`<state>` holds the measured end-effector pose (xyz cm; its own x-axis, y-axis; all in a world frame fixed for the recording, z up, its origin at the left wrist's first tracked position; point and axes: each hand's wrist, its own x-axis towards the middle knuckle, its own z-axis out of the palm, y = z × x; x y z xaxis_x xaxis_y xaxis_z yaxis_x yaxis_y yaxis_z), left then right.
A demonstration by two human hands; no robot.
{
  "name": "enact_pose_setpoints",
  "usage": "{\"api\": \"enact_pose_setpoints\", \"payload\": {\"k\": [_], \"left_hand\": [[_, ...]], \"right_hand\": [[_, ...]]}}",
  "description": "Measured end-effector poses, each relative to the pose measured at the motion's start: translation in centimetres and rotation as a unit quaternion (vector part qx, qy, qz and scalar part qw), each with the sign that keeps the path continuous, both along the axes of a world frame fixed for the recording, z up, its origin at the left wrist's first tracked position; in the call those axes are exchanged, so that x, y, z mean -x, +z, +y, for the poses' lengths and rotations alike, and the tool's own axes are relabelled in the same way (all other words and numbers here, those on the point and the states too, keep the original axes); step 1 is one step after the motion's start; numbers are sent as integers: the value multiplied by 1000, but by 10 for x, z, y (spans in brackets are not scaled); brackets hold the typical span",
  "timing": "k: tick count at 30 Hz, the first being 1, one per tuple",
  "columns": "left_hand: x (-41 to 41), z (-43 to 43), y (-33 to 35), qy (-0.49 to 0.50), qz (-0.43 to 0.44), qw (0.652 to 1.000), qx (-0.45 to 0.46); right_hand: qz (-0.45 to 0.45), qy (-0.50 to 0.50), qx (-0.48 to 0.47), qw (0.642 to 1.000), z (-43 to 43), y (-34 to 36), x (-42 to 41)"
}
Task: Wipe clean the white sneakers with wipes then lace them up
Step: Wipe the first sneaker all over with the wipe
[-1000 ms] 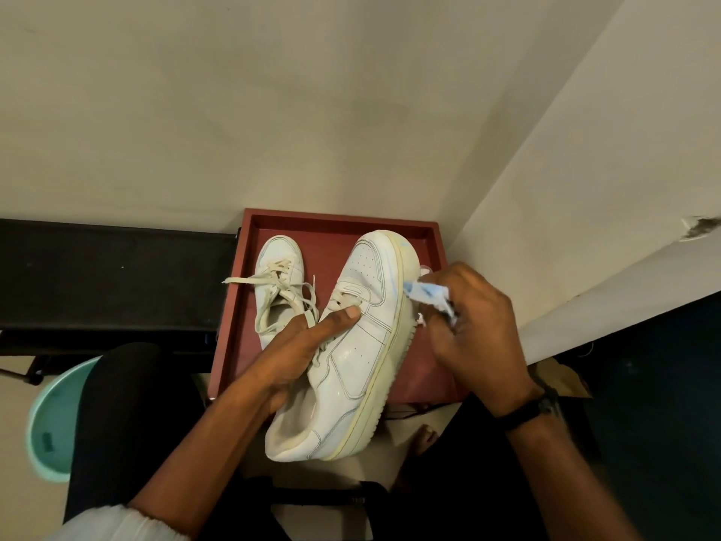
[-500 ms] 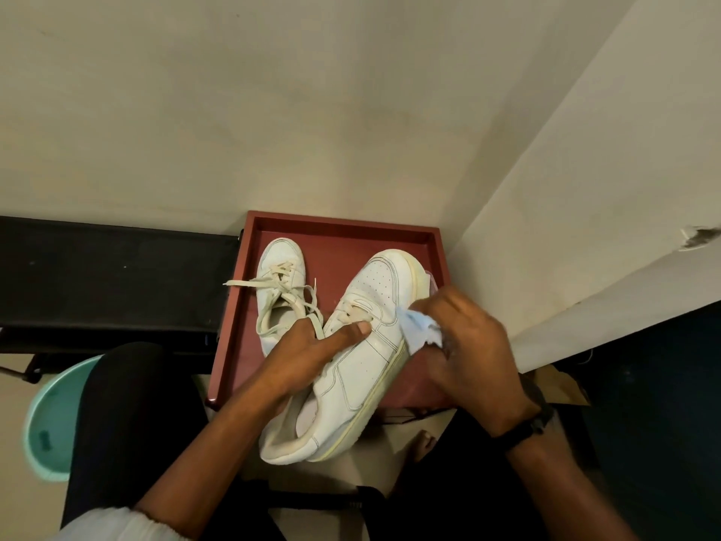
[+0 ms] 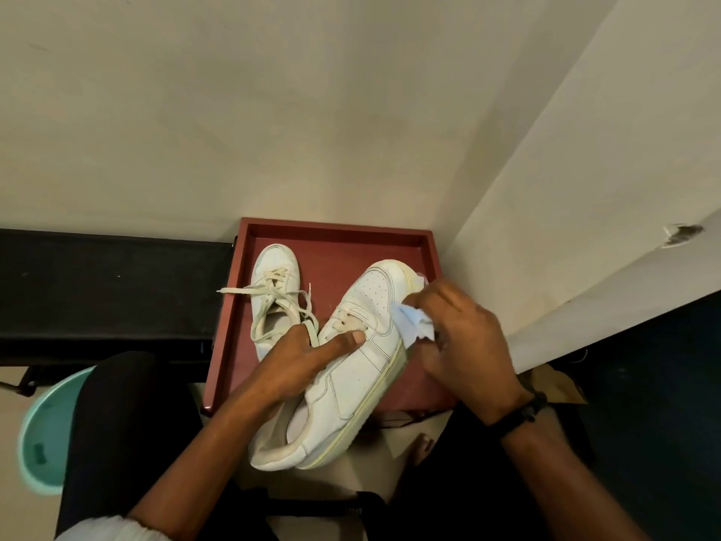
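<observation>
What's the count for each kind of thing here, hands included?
Tray: 1
Sneakers: 2, the held sneaker and the other sneaker lying in the tray
Wipe: 1
Basin: 1
Hands: 2, the left hand and the right hand
Total: 7

Sneaker (image 3: 351,388) smooth white leather; tray (image 3: 335,228) matt red wood.

**Pale sleeve, black wristband, black trousers**

Both forearms are bare down to the left hand (image 3: 296,357) and the right hand (image 3: 464,345). A white knit sleeve (image 3: 113,531) sits bunched near the left elbow, at the bottom edge of the view. A black band (image 3: 522,413) with a chunky piece on it circles the right wrist; whether that is a watch cannot be told. Plain black trousers (image 3: 117,423) cover both legs.
</observation>
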<state>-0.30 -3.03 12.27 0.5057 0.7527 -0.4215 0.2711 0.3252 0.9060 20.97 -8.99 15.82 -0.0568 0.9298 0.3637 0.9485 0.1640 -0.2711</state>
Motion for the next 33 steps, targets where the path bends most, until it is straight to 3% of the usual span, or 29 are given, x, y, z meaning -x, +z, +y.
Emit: {"api": "enact_pose_setpoints", "payload": {"k": [4, 11, 16, 21, 29, 33], "left_hand": [[1, 0, -1, 8, 20, 999, -24], [0, 0, 0, -17, 12, 1000, -20], [1, 2, 1, -34, 26, 999, -13], [1, 1, -1, -33, 33, 999, -23], [1, -1, 0, -55, 43, 996, -59], [1, 1, 1, -37, 34, 998, -46]], "right_hand": [[-30, 99, 69, 992, -14, -4, 13], [-4, -27, -7, 1000, 21, 21, -12], [13, -3, 22, 1000, 8, 12, -13], [-8, 98, 95, 991, -9, 9, -8], [-7, -2, 19, 1000, 20, 28, -20], [5, 28, 15, 999, 5, 19, -7]]}}
